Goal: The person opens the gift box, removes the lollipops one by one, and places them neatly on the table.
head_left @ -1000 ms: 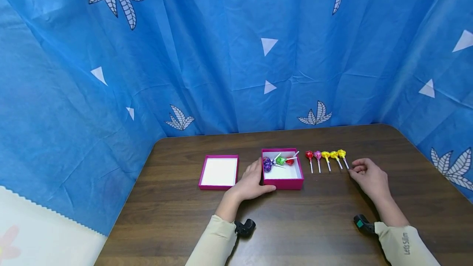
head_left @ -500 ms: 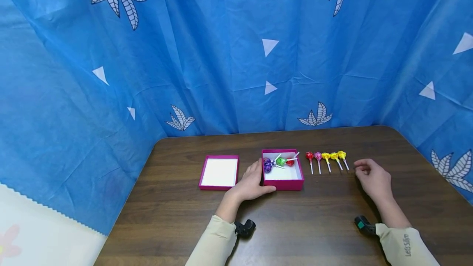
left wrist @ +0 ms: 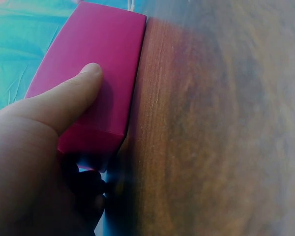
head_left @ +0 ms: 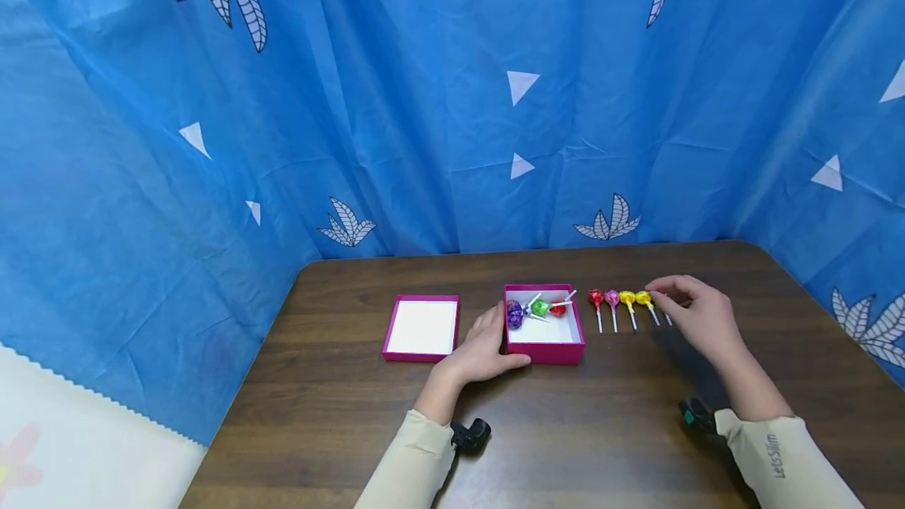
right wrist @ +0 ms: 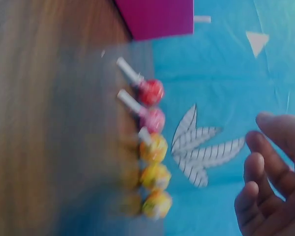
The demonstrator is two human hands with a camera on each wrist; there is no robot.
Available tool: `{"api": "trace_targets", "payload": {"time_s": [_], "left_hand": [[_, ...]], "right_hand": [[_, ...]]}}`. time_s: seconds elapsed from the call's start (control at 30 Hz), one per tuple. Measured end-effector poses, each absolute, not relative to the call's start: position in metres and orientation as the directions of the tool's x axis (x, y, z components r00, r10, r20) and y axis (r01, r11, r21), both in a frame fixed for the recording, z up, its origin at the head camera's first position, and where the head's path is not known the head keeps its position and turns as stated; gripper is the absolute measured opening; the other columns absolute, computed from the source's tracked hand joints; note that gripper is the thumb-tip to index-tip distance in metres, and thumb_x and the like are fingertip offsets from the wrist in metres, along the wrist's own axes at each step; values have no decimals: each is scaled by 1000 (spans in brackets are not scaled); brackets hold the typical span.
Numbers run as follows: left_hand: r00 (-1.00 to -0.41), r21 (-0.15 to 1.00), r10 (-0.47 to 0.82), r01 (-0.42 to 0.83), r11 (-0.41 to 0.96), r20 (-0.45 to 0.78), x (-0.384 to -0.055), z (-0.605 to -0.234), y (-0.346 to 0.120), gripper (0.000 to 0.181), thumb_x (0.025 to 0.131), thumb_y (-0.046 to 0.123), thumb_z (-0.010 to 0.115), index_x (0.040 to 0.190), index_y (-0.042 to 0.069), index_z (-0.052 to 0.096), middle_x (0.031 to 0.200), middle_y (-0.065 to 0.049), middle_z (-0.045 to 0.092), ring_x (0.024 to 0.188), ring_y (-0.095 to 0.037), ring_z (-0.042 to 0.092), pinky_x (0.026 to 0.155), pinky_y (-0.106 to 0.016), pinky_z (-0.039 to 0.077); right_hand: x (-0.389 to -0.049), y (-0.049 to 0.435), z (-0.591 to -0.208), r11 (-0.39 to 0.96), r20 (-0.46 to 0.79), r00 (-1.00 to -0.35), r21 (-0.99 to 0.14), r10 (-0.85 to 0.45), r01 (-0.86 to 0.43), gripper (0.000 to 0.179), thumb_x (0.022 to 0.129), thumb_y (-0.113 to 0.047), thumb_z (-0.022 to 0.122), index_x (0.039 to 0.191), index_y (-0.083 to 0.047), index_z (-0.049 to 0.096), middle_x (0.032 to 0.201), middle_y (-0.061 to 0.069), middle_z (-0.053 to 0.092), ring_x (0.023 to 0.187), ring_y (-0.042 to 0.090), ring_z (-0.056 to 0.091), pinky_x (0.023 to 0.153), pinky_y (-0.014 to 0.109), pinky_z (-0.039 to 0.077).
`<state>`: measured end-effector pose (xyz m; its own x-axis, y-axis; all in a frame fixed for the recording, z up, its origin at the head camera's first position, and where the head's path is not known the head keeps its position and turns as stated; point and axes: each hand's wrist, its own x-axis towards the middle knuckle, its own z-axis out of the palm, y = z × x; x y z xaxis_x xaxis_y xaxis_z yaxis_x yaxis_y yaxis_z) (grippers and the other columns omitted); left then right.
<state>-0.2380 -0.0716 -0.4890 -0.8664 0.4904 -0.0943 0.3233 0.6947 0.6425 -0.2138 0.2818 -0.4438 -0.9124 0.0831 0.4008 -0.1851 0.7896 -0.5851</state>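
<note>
My left hand (head_left: pixel 474 356) rests against the near-left corner of a magenta box (head_left: pixel 550 353), fingers along its left side and thumb (left wrist: pixel 81 86) flat on its front wall. Purple (head_left: pixel 514 314), green (head_left: pixel 540 308) and red lollipops (head_left: pixel 558 310) lie inside. To the right runs a row with a red lollipop (head_left: pixel 596 297), a pink lollipop (head_left: pixel 612 298) and several yellow lollipops (right wrist: pixel 155 176). Over the row's right end hovers my right hand (head_left: pixel 703 320), fingers loosely bent and holding nothing, partly hiding the last yellow lollipop (right wrist: pixel 157 205).
Left of the box lies a magenta-rimmed box lid (head_left: pixel 422 357) with its white inside facing up. The brown wooden table (head_left: pixel 566 446) ends at a blue patterned curtain (head_left: pixel 438 100). Each wrist wears a black camera (head_left: pixel 471 436).
My right hand first drew back slightly from the last yellow lollipop's stick, then rose and moved left over the row's end. My left hand stays at the box.
</note>
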Motion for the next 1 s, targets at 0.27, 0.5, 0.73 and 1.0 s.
{"api": "trace_targets", "payload": {"time_s": [0.27,0.5,0.73,1.0], "left_hand": [[-867,639,491,327,696,-90,-238,-488,-72,107,89,55,67,161,7,5,168,-10,17,155,-30,18,125,-51,22],[-866,638,489,320,700,-102,-239,-488,-73,107,89,57,66,162,8,5,169,-10,16,155,-29,17,126,-49,21],[-865,628,490,325,708,-105,-240,-488,-73,108,88,59,66,162,8,4,169,-9,17,155,-29,18,126,-50,22],[-869,632,480,308,711,-117,-240,-489,-72,109,87,60,66,162,10,4,169,-7,16,155,-27,17,125,-50,22]], "right_hand": [[-234,236,-417,801,384,-907,-482,-171,-355,16,87,-11,78,101,-16,77,96,3,74,79,16,55,62,21,48],[-253,198,-401,814,285,-888,-369,-361,-450,16,85,-16,80,100,-20,79,97,-2,76,85,16,55,68,29,46],[-274,179,-403,806,170,-864,-310,-475,-504,18,82,-25,83,100,-23,80,97,-7,77,86,13,52,69,26,45],[-287,173,-415,802,117,-839,-248,-532,-543,16,81,-26,84,96,-25,81,90,-10,77,82,12,51,70,27,40]]}}
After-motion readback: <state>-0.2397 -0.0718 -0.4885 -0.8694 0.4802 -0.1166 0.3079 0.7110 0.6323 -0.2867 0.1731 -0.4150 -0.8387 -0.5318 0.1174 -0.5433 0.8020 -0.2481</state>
